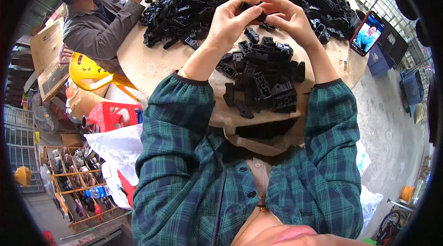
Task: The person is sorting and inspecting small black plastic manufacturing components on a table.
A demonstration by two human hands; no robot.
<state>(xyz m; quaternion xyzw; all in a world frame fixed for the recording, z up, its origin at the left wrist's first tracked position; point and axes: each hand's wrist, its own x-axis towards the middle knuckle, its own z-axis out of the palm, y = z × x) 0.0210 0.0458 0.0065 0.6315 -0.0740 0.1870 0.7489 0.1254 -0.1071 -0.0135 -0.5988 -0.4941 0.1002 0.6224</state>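
Above the near side of a round tan table (pixel 159 71), my left hand (pixel 227 23) and my right hand (pixel 295 23) meet with bent fingers. A small black plastic part (pixel 261 16) sits between their fingertips, gripped from both sides. My fingers cover much of it, so its full shape is hidden. Below my wrists lies a small pile of black plastic parts (pixel 263 82), blocky pieces with slots and hollows. Just beyond my hands spreads a large heap of similar black parts (pixel 194 1).
A co-worker in a grey jacket (pixel 99 29) sits at the table's left, hands near the heap. At the right edge stands a lit phone (pixel 368 34). A yellow chair (pixel 90 73), a red stool (pixel 113 116) and a shoe rack (pixel 76 177) are to the left; blue bins (pixel 380 59) stand right.
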